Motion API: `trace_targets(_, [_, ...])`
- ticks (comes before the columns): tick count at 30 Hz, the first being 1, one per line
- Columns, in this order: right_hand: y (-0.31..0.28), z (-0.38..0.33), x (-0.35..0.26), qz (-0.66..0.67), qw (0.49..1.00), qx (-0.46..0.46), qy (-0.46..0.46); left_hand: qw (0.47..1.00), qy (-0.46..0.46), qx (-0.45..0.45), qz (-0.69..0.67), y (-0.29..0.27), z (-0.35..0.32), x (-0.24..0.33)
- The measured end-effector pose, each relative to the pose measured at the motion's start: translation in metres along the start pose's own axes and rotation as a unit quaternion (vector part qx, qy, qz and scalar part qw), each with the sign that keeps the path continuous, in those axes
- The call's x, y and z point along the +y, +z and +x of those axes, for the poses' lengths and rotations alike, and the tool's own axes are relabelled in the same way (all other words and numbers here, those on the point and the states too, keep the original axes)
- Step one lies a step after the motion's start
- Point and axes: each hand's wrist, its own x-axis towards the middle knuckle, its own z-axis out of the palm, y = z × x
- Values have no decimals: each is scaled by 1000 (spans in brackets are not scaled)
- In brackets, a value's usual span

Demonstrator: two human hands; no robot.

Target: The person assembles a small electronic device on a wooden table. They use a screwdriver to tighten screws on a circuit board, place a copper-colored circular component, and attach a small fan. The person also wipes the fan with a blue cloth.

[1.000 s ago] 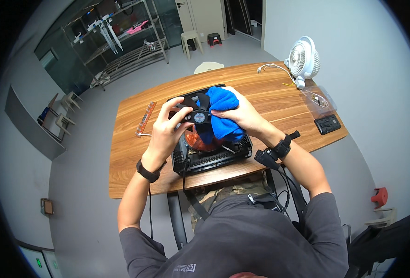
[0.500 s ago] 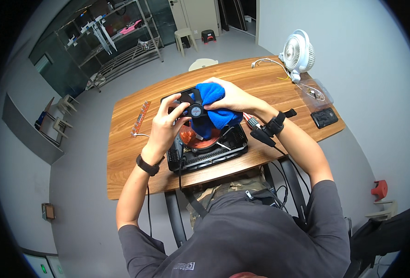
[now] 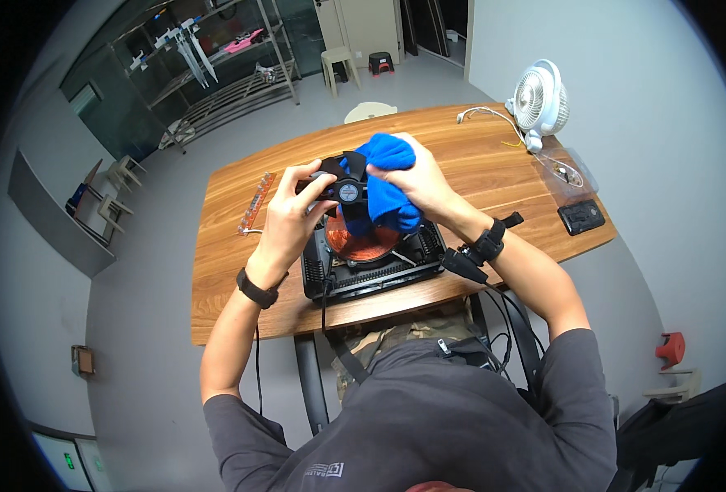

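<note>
- 2 hands are meeting above the middle of the wooden table (image 3: 494, 156), both raised off its surface.
- The left hand (image 3: 293, 215) is gripping a small black fan (image 3: 340, 187) by its frame – fingers curled over the top edge, thumb underneath – and is holding it up with its round hub facing the camera.
- The right hand (image 3: 416, 176) is clenching a bright blue cloth (image 3: 388, 184), bunched up and pressing against the right side of the fan, so cloth and fan are touching.
- A black wristband is sitting on the left wrist; a black strap with a small device and a cable is wrapping the right wrist.
- Directly below the hands, a black open-topped appliance (image 3: 371, 254) is resting on the near edge of the table, with a copper-coloured disc (image 3: 363, 242) showing inside it.
- To the left, a narrow clear strip (image 3: 255, 202) is lying on the wood, well apart from the hands.
- At the far right corner a white desk fan (image 3: 539, 100) is standing, with loose wires, a clear plastic bag (image 3: 566, 170) and a dark flat device (image 3: 581, 216) lying nearby.
- Beyond the table – grey floor, metal shelving (image 3: 215, 74) and a small stool (image 3: 338, 64).
</note>
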Motion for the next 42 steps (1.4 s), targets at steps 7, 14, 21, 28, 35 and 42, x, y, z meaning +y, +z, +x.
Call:
trace_targets(7, [-12,11,-23,-124,983,-138,-3,1000,21,-17,-6,-7,3,-4])
trace_targets(14, [-13,36,-22,-182,953,-240,29,998,33,-46,14,0,4,-7])
trace_targets(21, [2,20,-10,-49,991,-107,62,999,15,-27,14,-7,7,-10])
trace_targets(28, [-1,25,-15,69,993,-65,69,983,-150,78,-73,-12,1,-29])
trace_targets(35, [3,36,-25,76,997,12,19,977,-157,142,-28,-9,13,-29])
trace_targets(42, [4,35,-20,78,994,-62,41,972,-173,157,-32,1,15,-25])
